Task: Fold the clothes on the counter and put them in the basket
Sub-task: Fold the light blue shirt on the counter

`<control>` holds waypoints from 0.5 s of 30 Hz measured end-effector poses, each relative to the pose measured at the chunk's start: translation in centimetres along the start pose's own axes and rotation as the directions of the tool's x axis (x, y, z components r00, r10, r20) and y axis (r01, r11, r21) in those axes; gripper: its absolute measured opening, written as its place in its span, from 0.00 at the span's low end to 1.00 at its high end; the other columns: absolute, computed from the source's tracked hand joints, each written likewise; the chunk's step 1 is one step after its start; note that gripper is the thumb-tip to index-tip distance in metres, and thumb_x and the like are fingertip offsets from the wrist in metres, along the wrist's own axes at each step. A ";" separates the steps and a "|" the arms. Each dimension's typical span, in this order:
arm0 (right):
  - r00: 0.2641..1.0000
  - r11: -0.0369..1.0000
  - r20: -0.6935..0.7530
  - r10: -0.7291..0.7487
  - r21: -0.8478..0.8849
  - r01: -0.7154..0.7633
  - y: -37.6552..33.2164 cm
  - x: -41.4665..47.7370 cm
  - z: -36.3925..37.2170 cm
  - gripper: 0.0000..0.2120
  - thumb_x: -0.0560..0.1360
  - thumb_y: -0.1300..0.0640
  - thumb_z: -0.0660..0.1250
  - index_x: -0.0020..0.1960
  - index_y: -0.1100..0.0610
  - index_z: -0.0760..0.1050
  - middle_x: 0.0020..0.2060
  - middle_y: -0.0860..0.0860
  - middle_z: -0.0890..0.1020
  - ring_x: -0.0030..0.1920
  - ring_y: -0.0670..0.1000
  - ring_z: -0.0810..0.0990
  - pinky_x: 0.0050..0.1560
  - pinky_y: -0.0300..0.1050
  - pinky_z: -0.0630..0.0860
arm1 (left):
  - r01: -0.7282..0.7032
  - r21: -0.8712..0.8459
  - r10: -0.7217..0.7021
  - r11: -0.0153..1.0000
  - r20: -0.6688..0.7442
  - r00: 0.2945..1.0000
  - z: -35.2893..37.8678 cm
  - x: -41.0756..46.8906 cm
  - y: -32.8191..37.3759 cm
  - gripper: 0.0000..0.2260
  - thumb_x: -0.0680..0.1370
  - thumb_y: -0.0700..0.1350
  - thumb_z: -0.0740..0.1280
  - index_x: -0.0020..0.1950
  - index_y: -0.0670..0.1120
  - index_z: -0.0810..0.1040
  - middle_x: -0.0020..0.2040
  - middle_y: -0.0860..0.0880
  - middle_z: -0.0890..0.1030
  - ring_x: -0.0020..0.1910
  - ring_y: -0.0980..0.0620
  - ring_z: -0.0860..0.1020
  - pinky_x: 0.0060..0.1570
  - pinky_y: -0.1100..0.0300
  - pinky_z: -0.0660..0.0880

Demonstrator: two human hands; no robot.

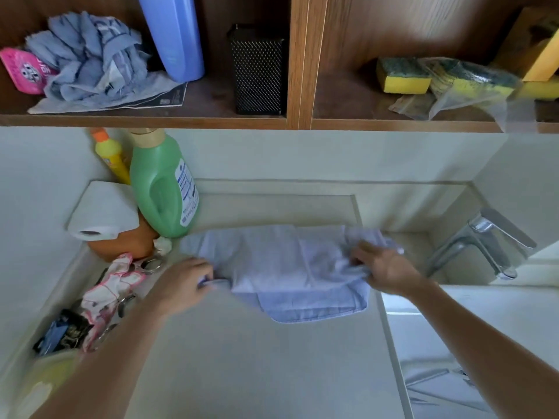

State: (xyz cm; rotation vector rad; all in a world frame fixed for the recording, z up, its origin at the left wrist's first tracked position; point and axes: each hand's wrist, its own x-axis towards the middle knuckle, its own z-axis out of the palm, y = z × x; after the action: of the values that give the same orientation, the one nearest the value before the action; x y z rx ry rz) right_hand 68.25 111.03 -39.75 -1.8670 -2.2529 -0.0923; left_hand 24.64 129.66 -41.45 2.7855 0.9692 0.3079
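A light blue shirt lies partly folded on the pale counter, its collar end pointing toward me. My left hand pinches the shirt's left edge with curled fingers. At the shirt's right end my right hand grips bunched fabric. No basket is in view.
At the back left stand a green detergent bottle, a yellow bottle, a paper roll and an orange pot. A pink-white cloth and keys lie left. Right: a sink with a tap. Shelves above hold rags and sponges.
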 end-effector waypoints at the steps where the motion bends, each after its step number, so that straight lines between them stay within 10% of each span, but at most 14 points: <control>1: 0.976 0.998 0.215 0.034 0.051 -0.046 -0.7 -0.9 0.4 0.10 0.67 0.48 0.63 0.47 0.48 0.69 0.45 0.49 0.79 0.39 0.54 0.81 0.33 0.44 0.76 | 0.025 -0.065 -0.022 0.998 0.051 0.998 0.6 -1.1 -0.3 0.15 0.72 0.61 0.67 0.34 0.51 0.74 0.33 0.56 0.75 0.35 0.57 0.75 0.35 0.57 0.72; 4: 0.752 0.957 0.646 0.128 0.119 -0.264 -2.2 -1.0 -0.3 0.14 0.72 0.39 0.68 0.41 0.49 0.72 0.40 0.47 0.79 0.40 0.48 0.76 0.44 0.46 0.74 | 0.189 -0.224 -0.181 0.956 0.054 0.982 0.6 -2.0 0.0 0.25 0.75 0.69 0.60 0.35 0.48 0.76 0.29 0.54 0.77 0.29 0.58 0.76 0.31 0.60 0.71; 6: 0.845 0.882 0.505 0.178 0.298 -0.364 -3.2 0.5 -1.4 0.12 0.78 0.44 0.64 0.40 0.50 0.77 0.37 0.50 0.82 0.38 0.48 0.78 0.47 0.47 0.76 | 0.247 -0.282 -0.281 0.927 -0.085 0.956 -0.4 -0.5 1.1 0.19 0.78 0.66 0.60 0.41 0.51 0.76 0.31 0.56 0.79 0.29 0.59 0.77 0.31 0.61 0.72; 10: 0.921 0.881 -0.161 0.356 0.386 -0.273 -5.4 4.9 0.5 0.13 0.79 0.48 0.61 0.48 0.54 0.80 0.41 0.50 0.83 0.42 0.51 0.80 0.45 0.49 0.75 | 0.217 -0.219 -0.267 0.951 -0.232 0.935 0.2 4.7 4.4 0.21 0.79 0.57 0.66 0.67 0.46 0.73 0.64 0.47 0.78 0.61 0.46 0.76 0.59 0.50 0.74; 15: 0.900 0.902 0.089 0.427 0.035 -0.431 -7.0 6.0 5.9 0.29 0.79 0.38 0.48 0.72 0.51 0.70 0.71 0.55 0.72 0.72 0.58 0.69 0.73 0.64 0.57 | 0.317 0.119 -0.328 0.941 0.091 0.940 4.9 5.1 5.8 0.37 0.76 0.72 0.41 0.79 0.54 0.61 0.79 0.46 0.63 0.76 0.42 0.62 0.73 0.40 0.59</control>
State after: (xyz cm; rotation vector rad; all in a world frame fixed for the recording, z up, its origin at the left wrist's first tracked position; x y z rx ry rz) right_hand 59.63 116.51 -43.71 -2.3224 -1.8083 0.1139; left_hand 33.23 127.91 -44.07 2.6343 1.4233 0.0581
